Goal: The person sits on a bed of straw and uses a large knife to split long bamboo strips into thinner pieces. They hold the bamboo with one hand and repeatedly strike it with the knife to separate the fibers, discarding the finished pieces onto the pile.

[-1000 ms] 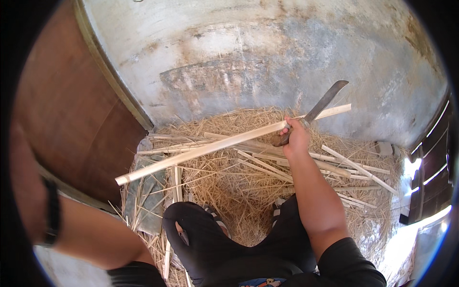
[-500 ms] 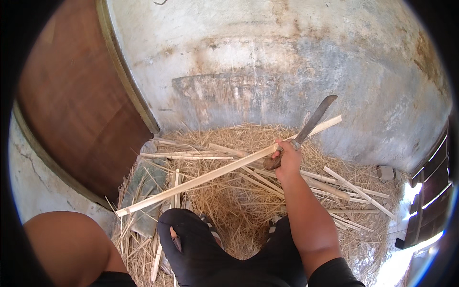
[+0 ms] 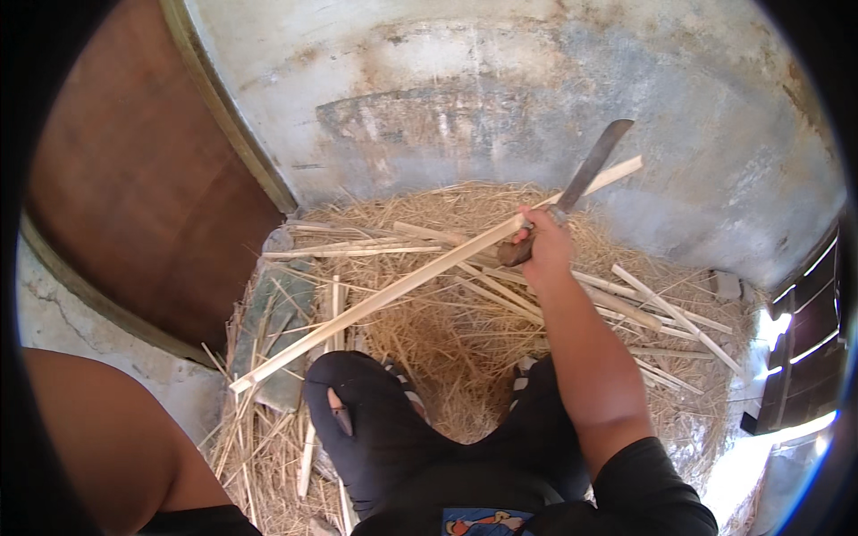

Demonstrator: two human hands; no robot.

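My right hand (image 3: 548, 243) is closed around the wooden handle of a machete (image 3: 597, 163), whose dark blade slants up and to the right. The same hand grips a long pale strip of split wood or bamboo (image 3: 384, 295). The strip runs from low on the left, above my knee, up past the blade toward the wall. My left arm (image 3: 98, 438) is bent at the lower left, and its hand is outside the picture.
Straw and shavings (image 3: 420, 322) cover the ground. Several cut strips (image 3: 675, 308) and a thicker round stick (image 3: 621, 304) lie to the right. A flat grey stone (image 3: 277, 344) sits at left by a brown door (image 3: 152, 179). A stained wall (image 3: 465, 107) stands ahead.
The whole scene has shifted upward in view, showing more of my lap. My right hand still holds the machete and strip at nearly the same angle.
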